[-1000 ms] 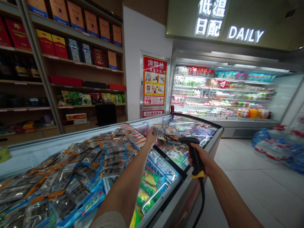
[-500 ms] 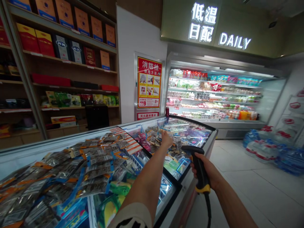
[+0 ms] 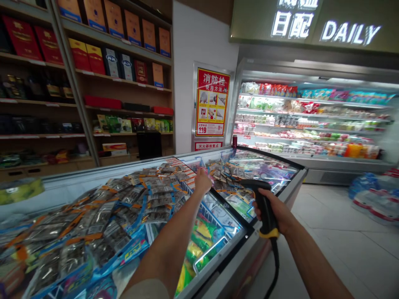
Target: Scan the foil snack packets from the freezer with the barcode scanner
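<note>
My right hand [image 3: 277,207] is wrapped round the grip of a black and yellow handheld barcode scanner [image 3: 266,214], raised beside the chest freezer [image 3: 249,232]. A cable hangs from the bottom of its handle. My left arm stretches out over the freezer, with my left hand [image 3: 203,182] closed near the frame between its two halves. Its fingers face away, so what they hold, if anything, is hidden. Many small brown packets with orange and blue edges [image 3: 121,207] lie piled at the left. Under the forearm are green and yellow bags [image 3: 201,238] in a wire basket.
A dark red can [image 3: 235,141] stands at the freezer's far corner. Shelves with boxes [image 3: 127,66] line the left wall. A lit refrigerated display [image 3: 308,112] is at the back right. Wrapped water bottles [image 3: 377,199] stand on the floor at right.
My view has turned left and slightly down. My left hand has drawn back and left, from over the far half of the freezer to the dividing frame. The scanner stays in my right hand.
</note>
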Available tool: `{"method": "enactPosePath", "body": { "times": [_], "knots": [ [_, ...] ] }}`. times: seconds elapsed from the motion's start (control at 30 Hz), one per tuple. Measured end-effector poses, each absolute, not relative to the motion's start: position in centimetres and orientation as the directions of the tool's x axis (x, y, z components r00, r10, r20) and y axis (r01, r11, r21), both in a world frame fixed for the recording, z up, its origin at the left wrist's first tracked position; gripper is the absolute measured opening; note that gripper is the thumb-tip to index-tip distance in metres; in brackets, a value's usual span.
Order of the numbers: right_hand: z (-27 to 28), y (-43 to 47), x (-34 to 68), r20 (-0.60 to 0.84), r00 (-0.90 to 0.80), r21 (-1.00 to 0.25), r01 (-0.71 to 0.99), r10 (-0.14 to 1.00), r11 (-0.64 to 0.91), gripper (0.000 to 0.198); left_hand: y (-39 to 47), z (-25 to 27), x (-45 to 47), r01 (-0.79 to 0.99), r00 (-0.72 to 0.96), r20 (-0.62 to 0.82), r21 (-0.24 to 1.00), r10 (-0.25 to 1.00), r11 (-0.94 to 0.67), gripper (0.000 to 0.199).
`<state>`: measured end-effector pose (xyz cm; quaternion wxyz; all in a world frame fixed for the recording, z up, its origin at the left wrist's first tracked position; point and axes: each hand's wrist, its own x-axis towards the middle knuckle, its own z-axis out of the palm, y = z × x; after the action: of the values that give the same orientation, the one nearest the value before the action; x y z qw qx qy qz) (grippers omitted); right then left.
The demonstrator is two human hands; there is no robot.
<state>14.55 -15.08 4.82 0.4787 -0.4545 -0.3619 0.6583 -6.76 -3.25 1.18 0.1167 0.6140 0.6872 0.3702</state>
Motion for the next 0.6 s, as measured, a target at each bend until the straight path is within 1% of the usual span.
{"method": "enactPosePath", "body": {
  "times": [0.07, 0.13, 0.27, 0.33, 0.43, 0.57, 0.6],
  "knots": [
    [5.0, -15.3, 13.4, -0.248, -0.16, -0.915, -0.287, 0.956, -0.285, 0.02, -4.7, 1.1, -9.6, 0.834, -0.286, 0.286, 0.544, 0.915, 0.091, 0.042],
    [5.1, -15.6, 12.4, -0.249, -0.175, -0.917, -0.275, 0.953, -0.29, 0.02, -6.2, 1.2, -12.3, 0.875, -0.332, 0.296, 0.453, 0.896, 0.174, 0.043],
    [5.4, -16.0, 11.1, -0.246, -0.18, -0.921, -0.261, 0.952, -0.288, 0.021, -9.5, 1.5, -17.2, 0.918, -0.377, 0.335, 0.255, 0.863, 0.302, 0.048],
    [5.6, -16.1, 10.6, -0.251, -0.196, -0.92, -0.257, 0.948, -0.297, 0.021, -11.1, 1.2, -19.3, 0.923, -0.381, 0.328, 0.193, 0.864, 0.334, 0.051],
    [5.7, -16.1, 9.7, -0.27, -0.209, -0.915, -0.249, 0.94, -0.318, 0.021, -12.7, -0.2, -20.8, 0.929, -0.366, 0.283, 0.166, 0.887, 0.33, 0.052],
    [5.5, -16.0, 8.9, -0.256, -0.232, -0.917, -0.25, 0.939, -0.312, 0.016, -12.8, -1.9, -19.6, 0.924, -0.376, 0.328, 0.202, 0.866, 0.325, 0.048],
    [5.4, -15.9, 8.9, -0.252, -0.235, -0.918, -0.248, 0.939, -0.309, 0.016, -12.5, -1.9, -19.0, 0.919, -0.384, 0.322, 0.222, 0.865, 0.326, 0.047]
  ]
}}
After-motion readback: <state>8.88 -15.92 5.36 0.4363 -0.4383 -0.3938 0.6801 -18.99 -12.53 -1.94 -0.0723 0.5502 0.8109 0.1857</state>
